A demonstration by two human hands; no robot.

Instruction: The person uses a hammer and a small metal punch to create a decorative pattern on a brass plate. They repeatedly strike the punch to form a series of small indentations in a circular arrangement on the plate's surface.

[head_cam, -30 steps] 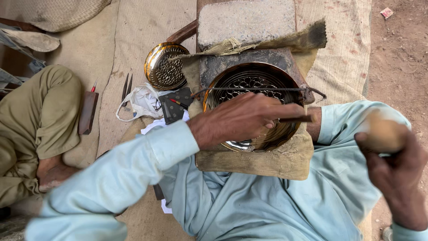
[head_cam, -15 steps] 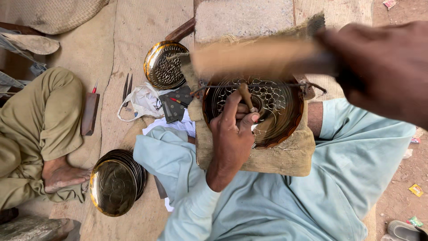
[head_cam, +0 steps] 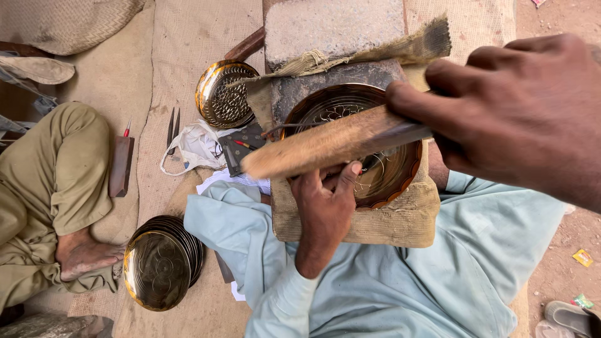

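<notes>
Resting on a burlap-wrapped block across the lap, round pierced brass dish, likely stiff, thin-walled, best held by the rim; left hand pressing inside it, right hand clasping long wooden mallet.

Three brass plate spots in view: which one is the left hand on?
The pierced round brass plate on the cloth-padded block; the left hand rests on its near rim. The others lie apart on the mat.
</notes>
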